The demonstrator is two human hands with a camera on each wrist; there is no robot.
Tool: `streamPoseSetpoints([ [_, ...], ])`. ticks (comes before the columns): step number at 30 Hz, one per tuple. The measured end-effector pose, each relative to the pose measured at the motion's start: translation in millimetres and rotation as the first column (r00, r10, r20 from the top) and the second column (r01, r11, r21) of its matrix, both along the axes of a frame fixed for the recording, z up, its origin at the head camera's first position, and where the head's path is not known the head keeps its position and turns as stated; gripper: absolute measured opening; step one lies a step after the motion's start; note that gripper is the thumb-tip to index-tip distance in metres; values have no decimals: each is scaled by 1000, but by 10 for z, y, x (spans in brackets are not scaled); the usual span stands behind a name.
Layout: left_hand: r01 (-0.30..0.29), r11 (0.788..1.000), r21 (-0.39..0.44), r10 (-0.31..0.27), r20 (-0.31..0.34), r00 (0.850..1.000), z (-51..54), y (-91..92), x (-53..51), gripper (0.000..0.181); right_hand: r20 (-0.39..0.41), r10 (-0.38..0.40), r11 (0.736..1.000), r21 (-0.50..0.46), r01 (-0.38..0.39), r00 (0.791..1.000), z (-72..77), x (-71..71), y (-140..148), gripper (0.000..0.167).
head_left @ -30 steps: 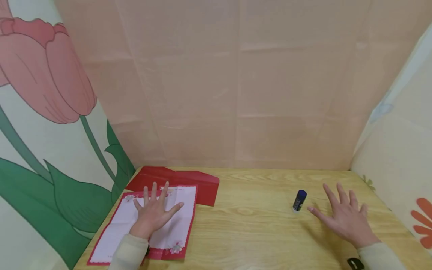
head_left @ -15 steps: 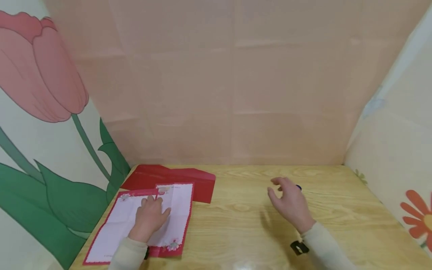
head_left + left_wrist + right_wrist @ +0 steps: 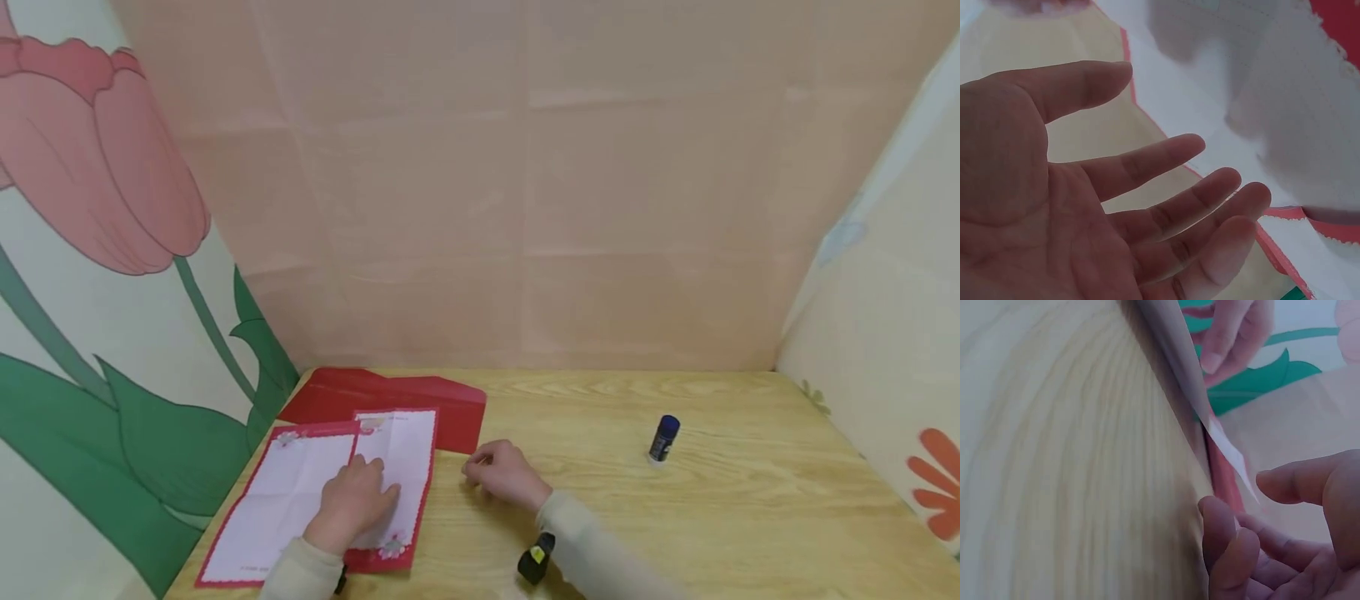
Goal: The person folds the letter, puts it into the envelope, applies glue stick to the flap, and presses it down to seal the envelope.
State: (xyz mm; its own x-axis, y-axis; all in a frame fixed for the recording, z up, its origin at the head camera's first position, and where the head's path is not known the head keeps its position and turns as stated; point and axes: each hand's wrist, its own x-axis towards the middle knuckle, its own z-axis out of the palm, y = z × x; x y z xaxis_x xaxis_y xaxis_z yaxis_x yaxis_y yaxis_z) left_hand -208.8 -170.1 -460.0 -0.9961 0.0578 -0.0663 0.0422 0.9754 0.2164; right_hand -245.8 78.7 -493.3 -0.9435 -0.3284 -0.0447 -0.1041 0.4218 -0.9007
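Note:
Two white sheets with red scalloped borders, a left sheet (image 3: 258, 508) and a right sheet (image 3: 412, 454), lie partly overlapping at the left of the table. My left hand (image 3: 352, 504) is over where they meet, fingers relaxed. In the left wrist view, that hand (image 3: 1091, 187) has thumb and fingers apart, holding nothing. My right hand (image 3: 510, 475) is just right of the right sheet, its fingers loosely bent. The right wrist view shows a gap between its thumb (image 3: 1297, 481) and fingers, with the sheet's edge (image 3: 1229, 450) beyond; no contact is visible.
A red envelope-like paper (image 3: 457, 412) lies behind the sheets, partly covered by them. Farther right, a glue stick (image 3: 663, 439) with a dark blue cap stands on the wooden table (image 3: 750, 500). A pinkish-beige sheet (image 3: 525, 208) hangs along the back edge; printed panels flank both sides.
My right hand has swept left from beside the glue stick to near the right sheet, its spread fingers now bent. My left hand's spread fingers have relaxed, and it has shifted slightly right.

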Motion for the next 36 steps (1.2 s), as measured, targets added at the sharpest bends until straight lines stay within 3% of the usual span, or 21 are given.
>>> streamPoseSetpoints([
  [8, 26, 999, 27, -27, 32, 999, -16, 35, 33, 39, 176, -6, 998, -66, 18, 984, -6, -25, -315, 20],
  [17, 66, 997, 41, -68, 59, 996, -53, 49, 72, 37, 160, -26, 998, -52, 35, 987, -3, 23, -531, 16],
  [26, 101, 991, 82, -107, 67, 992, -33, 83, 90, 37, 142, -55, 998, -26, 59, 988, -8, 67, -549, 14],
  [32, 163, 979, 121, -165, 1, 986, -24, 78, 64, 34, 131, -32, 997, -65, 41, 991, -1, 85, -414, 12],
  [36, 154, 979, 130, -153, -22, 988, -15, 72, 53, 34, 152, -15, 998, -60, 24, 988, 38, 107, -271, 13],
])
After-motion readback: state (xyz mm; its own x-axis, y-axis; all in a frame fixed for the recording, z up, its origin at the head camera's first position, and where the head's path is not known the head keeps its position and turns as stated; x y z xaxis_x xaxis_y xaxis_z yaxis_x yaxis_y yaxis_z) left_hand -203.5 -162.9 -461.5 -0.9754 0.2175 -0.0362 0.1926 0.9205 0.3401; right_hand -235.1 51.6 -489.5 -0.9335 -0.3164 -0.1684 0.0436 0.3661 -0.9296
